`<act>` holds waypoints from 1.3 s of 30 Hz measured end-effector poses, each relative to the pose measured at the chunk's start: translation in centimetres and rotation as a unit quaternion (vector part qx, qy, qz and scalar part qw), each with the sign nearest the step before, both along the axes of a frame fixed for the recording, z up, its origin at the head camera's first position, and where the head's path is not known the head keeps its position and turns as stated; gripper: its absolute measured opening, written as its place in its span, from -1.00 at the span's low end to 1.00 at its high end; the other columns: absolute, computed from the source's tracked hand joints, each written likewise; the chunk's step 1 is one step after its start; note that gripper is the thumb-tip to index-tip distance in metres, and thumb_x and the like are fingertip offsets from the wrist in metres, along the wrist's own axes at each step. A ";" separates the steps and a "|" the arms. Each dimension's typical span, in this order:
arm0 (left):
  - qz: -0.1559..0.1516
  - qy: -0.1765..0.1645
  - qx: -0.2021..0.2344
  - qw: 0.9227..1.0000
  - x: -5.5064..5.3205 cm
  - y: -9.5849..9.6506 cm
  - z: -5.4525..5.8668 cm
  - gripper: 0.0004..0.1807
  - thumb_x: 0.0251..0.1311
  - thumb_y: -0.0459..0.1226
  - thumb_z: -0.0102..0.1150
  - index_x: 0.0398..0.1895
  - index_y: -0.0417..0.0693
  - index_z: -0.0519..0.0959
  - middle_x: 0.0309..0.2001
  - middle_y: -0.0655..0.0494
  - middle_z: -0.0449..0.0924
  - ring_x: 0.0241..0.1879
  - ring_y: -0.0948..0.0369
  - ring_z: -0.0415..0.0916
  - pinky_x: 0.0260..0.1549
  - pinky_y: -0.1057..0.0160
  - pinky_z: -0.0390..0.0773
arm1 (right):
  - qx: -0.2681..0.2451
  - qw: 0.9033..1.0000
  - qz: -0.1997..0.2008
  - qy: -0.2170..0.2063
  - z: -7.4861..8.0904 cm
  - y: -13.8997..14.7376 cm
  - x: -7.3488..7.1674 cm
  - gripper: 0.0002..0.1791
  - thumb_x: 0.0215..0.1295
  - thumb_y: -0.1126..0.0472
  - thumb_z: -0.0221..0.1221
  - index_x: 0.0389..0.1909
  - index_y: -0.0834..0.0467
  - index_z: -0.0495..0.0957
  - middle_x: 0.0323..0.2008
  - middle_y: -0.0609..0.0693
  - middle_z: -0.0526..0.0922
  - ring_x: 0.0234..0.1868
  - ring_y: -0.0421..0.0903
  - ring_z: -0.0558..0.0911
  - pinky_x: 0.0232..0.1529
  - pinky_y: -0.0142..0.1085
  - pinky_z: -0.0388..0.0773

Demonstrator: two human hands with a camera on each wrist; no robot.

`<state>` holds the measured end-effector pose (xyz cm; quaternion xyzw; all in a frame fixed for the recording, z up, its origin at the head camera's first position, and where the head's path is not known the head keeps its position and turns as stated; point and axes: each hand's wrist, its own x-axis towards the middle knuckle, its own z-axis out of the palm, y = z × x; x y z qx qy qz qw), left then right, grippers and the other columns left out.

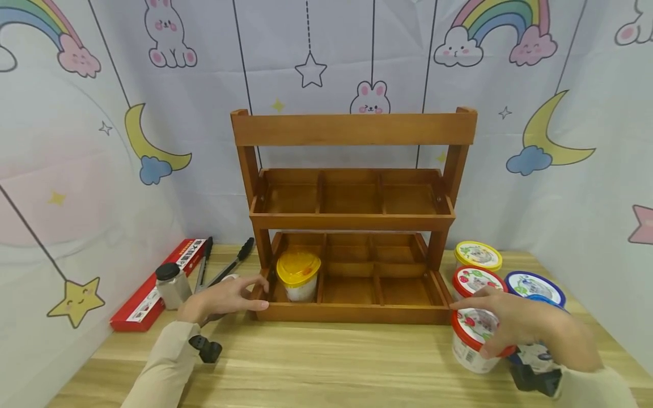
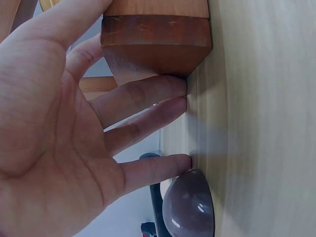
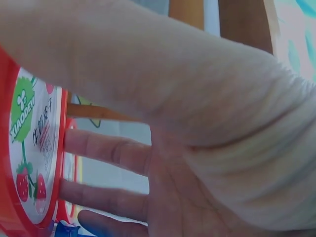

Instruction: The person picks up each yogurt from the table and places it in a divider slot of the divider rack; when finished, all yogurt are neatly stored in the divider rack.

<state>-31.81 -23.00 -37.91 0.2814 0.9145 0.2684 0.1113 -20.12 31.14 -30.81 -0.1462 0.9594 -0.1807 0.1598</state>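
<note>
My left hand (image 1: 232,296) is at the front left corner of a two-tier wooden rack (image 1: 357,313). Its thumb lies along the front and its index finger by the side wall; in the left wrist view, the other fingers (image 2: 148,123) reach straight toward the tabletop. A white tub with a yellow lid (image 1: 298,269) stands in the rack's lower left compartment. My right hand (image 1: 525,317) spreads over a strawberry-printed tub with a red lid (image 1: 476,328), index fingertip near the rack's front right corner. In the right wrist view, straight fingers (image 3: 106,150) reach the lid's rim.
More tubs stand right of the rack: one yellow-lidded (image 1: 478,255), another red-lidded (image 1: 476,279), blue-lidded ones (image 1: 535,286). On the left are a red box (image 1: 135,311), a black-capped jar (image 1: 172,286) and black-handled utensils (image 1: 240,258). A rounded grey object (image 2: 190,205) sits by my little finger.
</note>
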 end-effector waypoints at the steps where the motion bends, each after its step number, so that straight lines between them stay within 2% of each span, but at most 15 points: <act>1: 0.000 0.000 0.000 1.000 0.0 0.0 0.0 -0.47 0.30 0.06 0.26 0.16 -0.06 0.47 -0.15 0.11 0.56 -0.31 0.14 0.42 -0.38 0.16 0.38 | 0.002 1.000 0.001 0.003 0.0 0.0 0.0 -0.15 -0.14 0.26 0.54 0.30 -0.04 0.50 0.29 0.37 0.25 0.14 0.36 0.36 -0.16 0.08 0.57; 6: 0.001 0.000 0.000 1.000 -0.1 0.0 -0.1 -0.48 0.30 0.06 0.26 0.15 -0.06 0.47 -0.17 0.12 0.57 -0.33 0.15 0.43 -0.39 0.16 0.38 | 0.009 1.000 -0.003 0.008 -0.4 -0.1 0.0 -0.13 -0.18 0.28 0.54 0.29 -0.08 0.51 0.31 0.36 0.25 0.14 0.37 0.36 -0.16 0.09 0.56; 10: 0.002 0.002 -0.002 1.000 -0.1 0.0 -0.2 -0.48 0.29 0.06 0.26 0.15 -0.05 0.47 -0.19 0.13 0.56 -0.34 0.16 0.42 -0.40 0.17 0.37 | 0.006 1.000 -0.018 -0.003 -0.5 -0.1 -0.2 -0.13 -0.18 0.29 0.54 0.28 -0.11 0.51 0.36 0.41 0.15 0.17 0.43 0.30 -0.19 0.10 0.58; 18: 0.002 0.005 -0.004 1.000 -0.1 -0.1 -0.2 -0.48 0.30 0.07 0.26 0.15 -0.05 0.47 -0.12 0.10 0.57 -0.31 0.16 0.44 -0.38 0.16 0.38 | 0.014 1.000 -0.018 0.004 -0.6 -0.3 -0.4 -0.13 -0.21 0.28 0.55 0.27 -0.13 0.52 0.39 0.49 0.07 0.17 0.47 0.29 -0.21 0.10 0.59; 22: 0.001 0.007 -0.003 1.000 -0.1 -0.1 -0.2 -0.49 0.30 0.06 0.26 0.14 -0.05 0.48 -0.15 0.11 0.56 -0.34 0.16 0.43 -0.40 0.17 0.37 | 0.026 1.000 -0.013 0.013 -0.5 -0.4 -0.5 -0.14 -0.19 0.23 0.57 0.26 -0.16 0.53 0.35 0.45 0.15 0.13 0.40 0.35 -0.22 0.09 0.59; 27: 0.000 0.006 -0.004 1.000 0.0 -0.1 -0.2 -0.49 0.30 0.06 0.26 0.14 -0.04 0.47 -0.16 0.13 0.57 -0.35 0.19 0.43 -0.40 0.19 0.37 | 0.014 1.000 -0.003 0.023 -0.3 -0.5 -0.3 -0.16 -0.20 0.21 0.57 0.24 -0.14 0.54 0.29 0.36 0.25 0.06 0.27 0.43 -0.25 0.02 0.59; 31: -0.004 0.000 0.004 1.000 0.1 0.0 0.0 -0.50 0.31 0.05 0.25 0.14 -0.04 0.47 -0.24 0.16 0.57 -0.41 0.22 0.41 -0.45 0.22 0.34 | 0.003 1.000 0.001 0.024 -0.2 -0.5 -0.2 -0.18 -0.15 0.16 0.56 0.26 -0.11 0.52 0.27 0.34 0.29 0.05 0.25 0.44 -0.25 0.06 0.59; 39: -0.007 -0.004 0.009 1.000 0.2 0.2 0.0 -0.51 0.30 0.03 0.27 0.14 -0.04 0.47 -0.22 0.13 0.57 -0.39 0.20 0.40 -0.43 0.19 0.33 | -0.002 0.999 0.000 0.037 0.2 -0.6 0.0 -0.21 0.00 0.00 0.48 0.33 -0.06 0.47 0.38 0.42 0.17 0.09 0.27 0.42 -0.15 0.16 0.55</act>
